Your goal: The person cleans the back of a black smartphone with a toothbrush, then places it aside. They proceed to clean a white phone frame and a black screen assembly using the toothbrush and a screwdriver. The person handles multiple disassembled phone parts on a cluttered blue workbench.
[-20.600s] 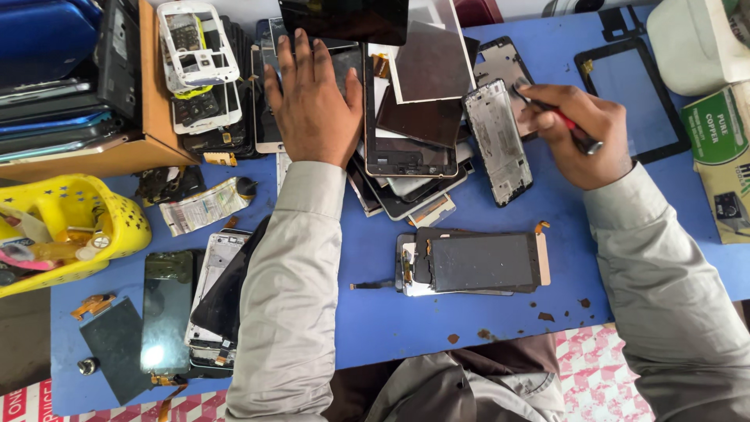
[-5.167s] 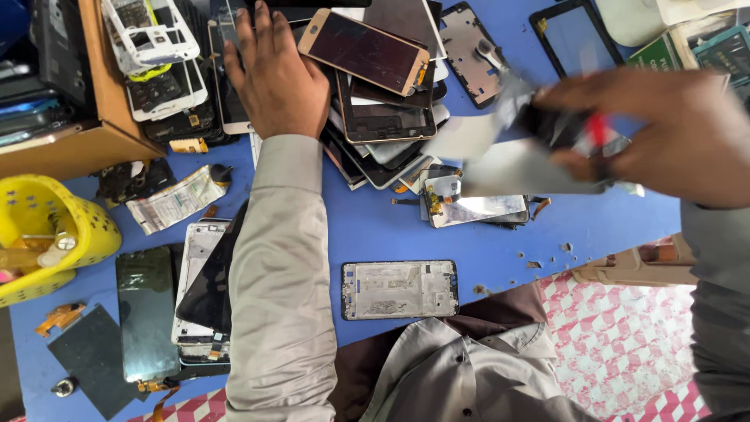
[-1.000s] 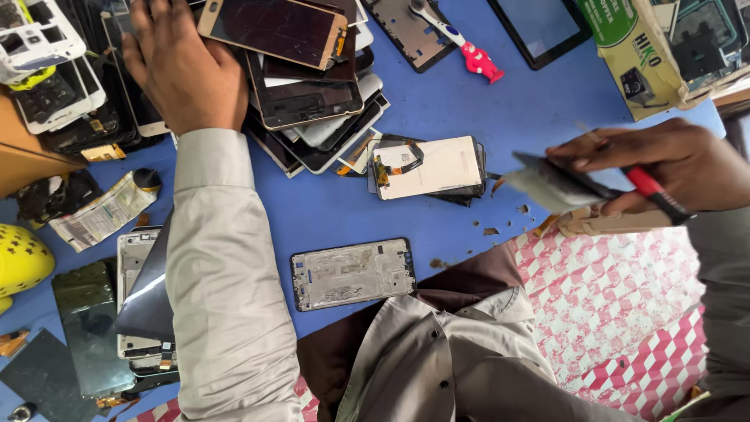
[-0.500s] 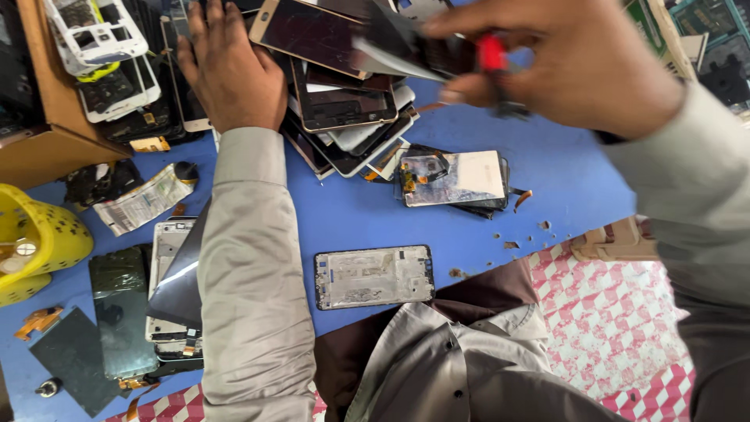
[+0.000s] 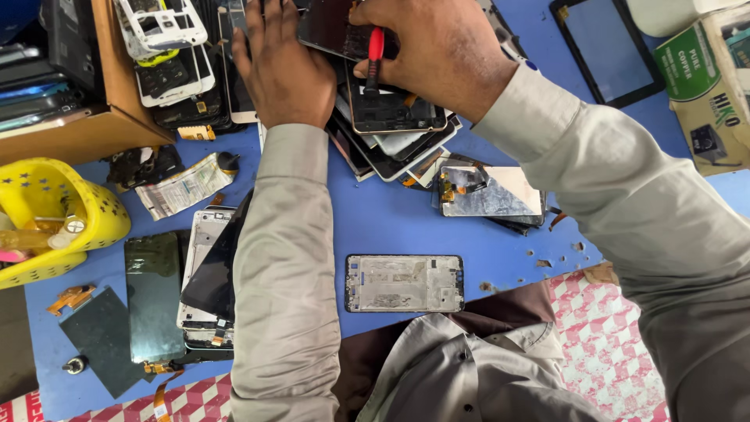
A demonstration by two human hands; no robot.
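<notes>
Both hands meet over the heap of phone screens (image 5: 391,129) at the far side of the blue table (image 5: 375,223). Right hand (image 5: 433,47) has its fingers closed round a red-handled tool (image 5: 373,61), whose dark tip points down onto a dark phone (image 5: 394,113) lying on top of the heap; the same hand also touches a dark panel (image 5: 328,31) raised above it. Left hand (image 5: 281,66) lies flat, fingers together and stretched out, pressing on the phones just left of the tool. Near the heap's right edge lies an opened phone with a shiny inner plate (image 5: 488,194). Nearer the body a bare phone frame (image 5: 405,283) lies alone. Well to the left stand a yellow basket (image 5: 58,219), a stack of loose screens (image 5: 180,301), and a wooden box (image 5: 101,101).
</notes>
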